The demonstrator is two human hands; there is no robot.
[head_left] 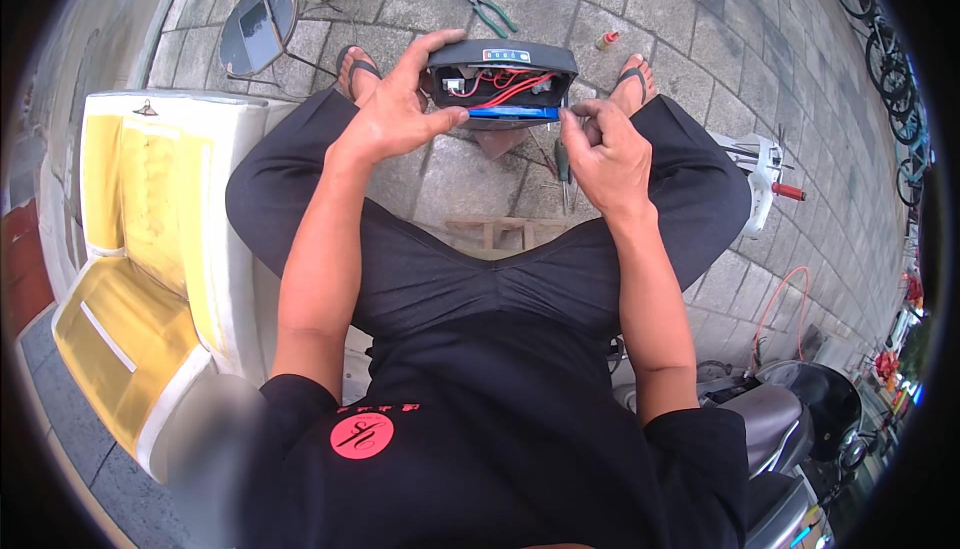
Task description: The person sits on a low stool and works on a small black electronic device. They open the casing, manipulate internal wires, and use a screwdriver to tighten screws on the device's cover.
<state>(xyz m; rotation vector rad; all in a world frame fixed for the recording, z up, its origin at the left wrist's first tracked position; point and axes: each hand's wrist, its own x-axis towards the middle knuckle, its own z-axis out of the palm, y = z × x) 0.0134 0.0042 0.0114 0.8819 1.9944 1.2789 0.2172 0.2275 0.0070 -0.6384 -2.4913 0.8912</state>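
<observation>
An opened black battery case (455, 54) is held up between my knees, with a small indicator panel (506, 56) on its top side. Red wires (520, 82) and a white connector (453, 86) show inside, above a bright blue strip (513, 113) along the lower edge. My left hand (390, 117) grips the case's left end, fingers over the top and thumb at the lower left corner. At the right end, my right hand (610, 154) has its fingers curled, thumb and forefinger pinching the lower corner by the blue strip.
On the paving lie green-handled pliers (487, 11), a screwdriver (562, 164) and a small red-capped bottle (607, 40). A phone (260, 33) rests on a round stool (233, 49). A yellow-and-white padded seat (150, 189) stands left; a scooter (770, 419) is at lower right.
</observation>
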